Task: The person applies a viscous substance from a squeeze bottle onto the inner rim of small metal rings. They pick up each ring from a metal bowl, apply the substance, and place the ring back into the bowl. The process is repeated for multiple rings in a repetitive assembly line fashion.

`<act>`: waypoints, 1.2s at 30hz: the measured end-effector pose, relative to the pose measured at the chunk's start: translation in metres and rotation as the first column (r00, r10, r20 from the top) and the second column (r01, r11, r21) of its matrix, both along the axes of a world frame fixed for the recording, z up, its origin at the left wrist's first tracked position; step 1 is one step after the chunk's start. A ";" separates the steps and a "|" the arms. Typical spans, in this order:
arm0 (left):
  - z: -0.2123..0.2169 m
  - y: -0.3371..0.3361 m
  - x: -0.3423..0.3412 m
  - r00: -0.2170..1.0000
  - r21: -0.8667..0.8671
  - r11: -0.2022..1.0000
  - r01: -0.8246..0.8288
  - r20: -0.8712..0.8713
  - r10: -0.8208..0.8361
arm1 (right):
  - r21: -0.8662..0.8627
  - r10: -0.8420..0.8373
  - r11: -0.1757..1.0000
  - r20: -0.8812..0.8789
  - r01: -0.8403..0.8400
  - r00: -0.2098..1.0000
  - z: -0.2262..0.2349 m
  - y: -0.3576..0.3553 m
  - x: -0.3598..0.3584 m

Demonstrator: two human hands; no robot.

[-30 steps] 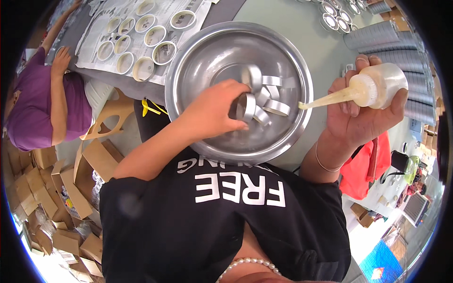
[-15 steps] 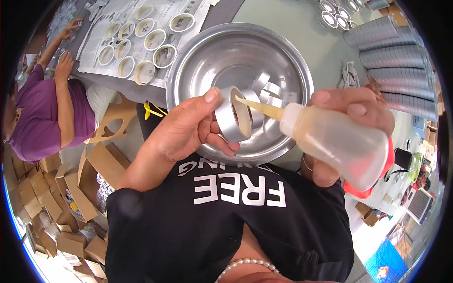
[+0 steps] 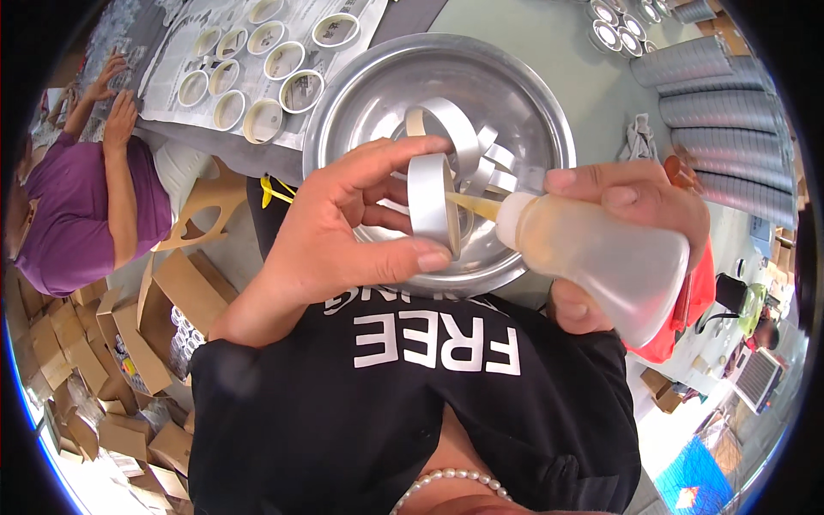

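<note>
My left hand (image 3: 339, 219) grips a silver ring (image 3: 427, 202) with a pale inner wall, fingers on top and thumb underneath. Behind it a wider silver loop (image 3: 459, 129) shows over the basin; whether my fingers touch that loop I cannot tell. A translucent squeeze bottle (image 3: 601, 257) lies tilted in my right hand (image 3: 631, 202), fingers wrapped round it. Its yellowish tapered nozzle (image 3: 476, 206) points left, the tip at the ring's opening. Below both hands is a large metal basin (image 3: 515, 94) with several short silver strips (image 3: 500, 172) in it.
Several pale rings (image 3: 300, 91) stand on newspaper at the far left. Grey ribbed rolls (image 3: 712, 107) are stacked at the right, with round silver-rimmed pieces (image 3: 608, 36) beyond. Beside me at left, a person in a purple shirt (image 3: 99, 206) works near cardboard boxes (image 3: 184, 292).
My left hand has turned the ring more edge-on, its thumb moving from above to below. A silver loop now shows higher behind it. The bottle has shifted slightly left, its nozzle tip lower.
</note>
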State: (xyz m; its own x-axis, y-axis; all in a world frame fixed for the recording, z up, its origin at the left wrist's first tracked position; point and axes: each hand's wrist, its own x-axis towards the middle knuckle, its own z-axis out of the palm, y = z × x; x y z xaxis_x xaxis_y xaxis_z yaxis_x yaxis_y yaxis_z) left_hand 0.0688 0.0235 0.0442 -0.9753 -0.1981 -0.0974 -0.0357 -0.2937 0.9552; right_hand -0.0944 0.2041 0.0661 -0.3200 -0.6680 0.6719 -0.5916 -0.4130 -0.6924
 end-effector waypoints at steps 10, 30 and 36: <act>0.007 0.001 -0.003 0.974 -0.478 0.865 -0.151 -0.222 0.048 | 0.104 -0.146 0.988 0.421 0.113 0.895 -0.002 -0.015 -0.002; -0.098 -0.259 0.091 0.465 -0.988 -0.057 0.145 0.018 0.885 | -0.400 0.393 0.915 0.853 -0.053 0.344 -0.008 -0.007 -0.043; -0.066 -0.198 0.049 0.517 -0.897 -0.419 -0.144 -0.429 0.741 | -0.400 0.395 0.915 0.850 -0.060 0.350 -0.012 -0.008 -0.044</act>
